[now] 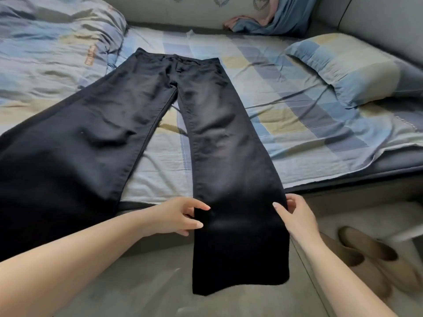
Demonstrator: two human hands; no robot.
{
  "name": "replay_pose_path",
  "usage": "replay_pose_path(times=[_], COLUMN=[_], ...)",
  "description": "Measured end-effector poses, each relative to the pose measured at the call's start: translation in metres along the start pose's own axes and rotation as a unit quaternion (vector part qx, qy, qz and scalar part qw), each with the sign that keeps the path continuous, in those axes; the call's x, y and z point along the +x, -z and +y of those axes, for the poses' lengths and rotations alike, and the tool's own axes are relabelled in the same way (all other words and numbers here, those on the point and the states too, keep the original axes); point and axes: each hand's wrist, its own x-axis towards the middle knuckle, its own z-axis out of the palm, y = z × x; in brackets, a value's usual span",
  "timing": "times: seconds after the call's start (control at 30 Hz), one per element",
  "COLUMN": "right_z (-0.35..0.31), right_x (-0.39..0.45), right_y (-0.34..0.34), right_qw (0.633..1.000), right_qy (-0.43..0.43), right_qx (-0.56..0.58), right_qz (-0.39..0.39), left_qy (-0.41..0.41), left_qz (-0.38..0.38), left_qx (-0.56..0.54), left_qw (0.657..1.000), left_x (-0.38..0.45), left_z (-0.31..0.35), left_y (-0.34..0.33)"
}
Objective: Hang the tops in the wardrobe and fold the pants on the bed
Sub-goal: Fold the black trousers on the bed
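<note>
Pinching one leg's edges: left hand [176,216] and right hand [295,213] grip black pants [128,124], spread flat beyond them on bed [286,106], ready for folding.

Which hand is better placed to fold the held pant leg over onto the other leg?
Probably the right hand. It pinches the outer edge of the right leg of the black pants, the side that must travel across. The left hand grips the inner edge, nearer the fold line.
</note>
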Motion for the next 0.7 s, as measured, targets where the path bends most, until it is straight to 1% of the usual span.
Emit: replay_pose_path(times=[0.03, 0.07, 0.1, 0.17, 0.27, 0.33, 0.37, 0.4, 0.43, 0.47, 0.5, 0.53, 0.57, 0.6, 0.63, 0.67, 0.7], right_z=[-0.01, -0.026, -0.043, -0.084, -0.157, -0.201, -0.229, -0.252, -0.28, -0.298, -0.324, -0.345, -0.362, -0.379, -0.392, -0.405, -0.415], right_x=[-0.005, -0.011, -0.018, -0.034, -0.059, -0.069, -0.074, -0.078, -0.081, -0.08, -0.083, -0.083, -0.082, -0.081, -0.078, -0.076, -0.073], right_y=[-0.002, -0.006, -0.012, -0.035, -0.087, -0.116, -0.134, -0.148, -0.165, -0.175, -0.19, -0.201, -0.211, -0.223, -0.231, -0.239, -0.245], right_qw=[0.998, 0.993, 0.986, 0.972, 0.946, 0.925, 0.911, 0.897, 0.883, 0.873, 0.861, 0.853, 0.848, 0.836, 0.822, 0.8, 0.777], right_qy=[0.034, 0.083, 0.137, 0.221, 0.294, 0.34, 0.368, 0.395, 0.42, 0.44, 0.461, 0.472, 0.476, 0.488, 0.503, 0.521, 0.536], right_qx=[0.014, 0.031, 0.042, 0.067, 0.112, 0.112, 0.11, 0.108, 0.103, 0.087, 0.063, 0.029, -0.008, -0.057, -0.11, -0.17, -0.227], right_qz=[0.052, 0.085, 0.088, 0.027, -0.083, -0.129, -0.15, -0.167, -0.182, -0.19, -0.203, -0.218, -0.232, -0.243, -0.244, -0.243, -0.238], left_qy=[0.002, 0.002, -0.003, -0.012, -0.035, -0.051, -0.062, -0.078, -0.096, -0.105, -0.099, -0.08, -0.05, -0.011, 0.026, 0.055, 0.071], left_qz=[-0.01, -0.018, -0.016, 0.017, 0.098, 0.145, 0.181, 0.222, 0.281, 0.34, 0.402, 0.441, 0.452, 0.442, 0.411, 0.378, 0.35], left_qx=[0.005, 0.012, 0.014, 0.018, 0.011, -0.008, -0.011, -0.006, 0.021, 0.082, 0.162, 0.237, 0.287, 0.306, 0.311, 0.311, 0.322], left_qw=[1.0, 1.0, 1.0, 1.0, 0.995, 0.988, 0.982, 0.972, 0.955, 0.931, 0.896, 0.862, 0.843, 0.843, 0.857, 0.87, 0.877], left_x=[-0.006, -0.013, -0.021, -0.041, -0.084, -0.11, -0.127, -0.141, -0.157, -0.165, -0.18, -0.191, -0.199, -0.208, -0.213, -0.218, -0.22], left_z=[0.0, 0.0, 0.001, 0.003, 0.007, 0.012, 0.011, 0.011, 0.008, 0.006, -0.001, -0.008, -0.016, -0.028, -0.037, -0.047, -0.054], left_y=[0.005, 0.012, 0.02, 0.043, 0.093, 0.122, 0.14, 0.154, 0.172, 0.184, 0.201, 0.214, 0.225, 0.233, 0.238, 0.24, 0.239])
